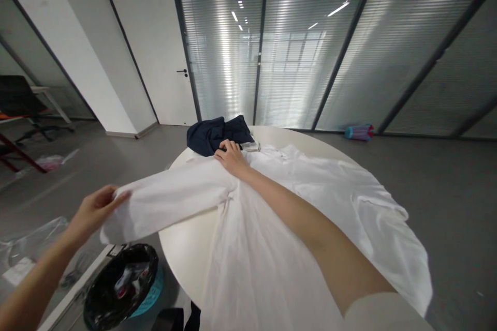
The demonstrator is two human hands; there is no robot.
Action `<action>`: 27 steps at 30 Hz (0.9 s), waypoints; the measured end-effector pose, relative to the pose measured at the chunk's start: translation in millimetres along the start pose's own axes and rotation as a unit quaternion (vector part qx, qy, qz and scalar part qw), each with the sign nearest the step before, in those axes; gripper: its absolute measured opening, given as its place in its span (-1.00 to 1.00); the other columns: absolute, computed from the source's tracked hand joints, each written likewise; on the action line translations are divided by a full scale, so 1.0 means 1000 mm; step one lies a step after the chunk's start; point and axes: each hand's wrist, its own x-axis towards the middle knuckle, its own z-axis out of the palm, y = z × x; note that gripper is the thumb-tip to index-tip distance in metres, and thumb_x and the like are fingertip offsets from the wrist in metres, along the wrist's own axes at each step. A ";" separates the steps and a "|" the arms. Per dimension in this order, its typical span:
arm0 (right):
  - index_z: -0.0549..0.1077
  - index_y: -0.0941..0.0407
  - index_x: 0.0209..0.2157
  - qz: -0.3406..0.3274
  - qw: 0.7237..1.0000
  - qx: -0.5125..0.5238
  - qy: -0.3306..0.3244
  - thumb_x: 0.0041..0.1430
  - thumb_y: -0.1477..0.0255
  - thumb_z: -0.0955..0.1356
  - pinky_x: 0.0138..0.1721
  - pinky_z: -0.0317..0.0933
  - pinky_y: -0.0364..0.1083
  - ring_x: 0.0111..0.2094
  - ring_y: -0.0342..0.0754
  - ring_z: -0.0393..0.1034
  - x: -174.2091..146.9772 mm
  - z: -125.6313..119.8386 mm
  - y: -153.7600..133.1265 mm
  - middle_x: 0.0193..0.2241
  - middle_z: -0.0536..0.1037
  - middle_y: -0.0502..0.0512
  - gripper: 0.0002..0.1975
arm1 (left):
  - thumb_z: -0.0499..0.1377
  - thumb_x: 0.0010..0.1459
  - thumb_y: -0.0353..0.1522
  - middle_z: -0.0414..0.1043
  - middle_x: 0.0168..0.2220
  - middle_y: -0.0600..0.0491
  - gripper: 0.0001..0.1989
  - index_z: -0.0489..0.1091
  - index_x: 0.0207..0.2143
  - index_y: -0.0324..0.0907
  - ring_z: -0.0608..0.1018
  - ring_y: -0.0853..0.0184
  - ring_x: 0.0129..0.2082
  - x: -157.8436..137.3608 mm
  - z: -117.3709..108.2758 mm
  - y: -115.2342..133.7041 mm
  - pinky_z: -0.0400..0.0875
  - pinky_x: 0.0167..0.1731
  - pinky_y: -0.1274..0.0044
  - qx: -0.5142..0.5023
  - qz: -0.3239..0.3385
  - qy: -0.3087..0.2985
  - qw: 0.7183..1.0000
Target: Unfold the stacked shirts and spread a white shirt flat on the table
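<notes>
A white long-sleeved shirt [248, 253] lies spread over a round white table [186, 256], its right part hanging past the table edge. My left hand [95, 209] is closed on the end of the left sleeve [174, 191], thumb on top, holding it out beyond the table. At the shoulder of that sleeve, my right hand [233, 160] grips the cloth with curled fingers; its fingertips are partly hidden. Just behind that hand sits a bunched navy cloth item [212, 135], close to the fingers. My right forearm crosses over the shirt body and covers part of it.
A bin with a black liner [120, 284] stands on the floor at the lower left, beside clear plastic wrapping [34, 240]. A blue and pink package [359, 132] lies by the glass wall. An office chair [21, 101] is at the far left.
</notes>
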 end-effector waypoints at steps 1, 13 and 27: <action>0.56 0.06 -0.11 0.001 1.000 -0.012 -0.002 0.41 0.29 0.24 0.02 0.03 0.07 0.02 0.14 0.13 0.001 0.003 0.000 0.03 0.33 0.21 -0.72 | 0.07 0.05 0.21 0.35 -0.55 0.19 -0.44 0.36 -0.34 -0.10 0.44 0.31 -0.47 0.012 0.001 -0.006 0.34 -0.50 0.55 0.010 0.023 0.007 1.000; 0.18 0.13 0.30 0.177 0.980 0.044 0.081 0.22 0.00 0.32 0.16 0.02 0.18 0.20 0.30 0.09 0.049 0.005 0.000 0.22 0.22 0.37 -0.25 | 0.00 0.23 -0.01 0.44 -0.05 -0.15 -0.50 0.44 -0.07 -0.20 0.51 0.09 -0.05 0.024 0.074 0.009 0.47 -0.11 0.33 0.066 0.143 0.033 0.987; 0.17 0.16 0.26 0.315 0.931 0.147 0.113 0.47 0.31 0.02 0.16 0.18 0.10 0.19 0.09 0.28 0.111 -0.029 0.056 0.17 0.39 0.28 -0.54 | 0.06 0.31 -0.09 0.36 0.22 -0.04 -0.59 0.42 0.10 -0.02 0.41 0.11 0.19 -0.018 0.120 0.057 0.24 0.17 0.22 0.155 0.272 -0.055 0.948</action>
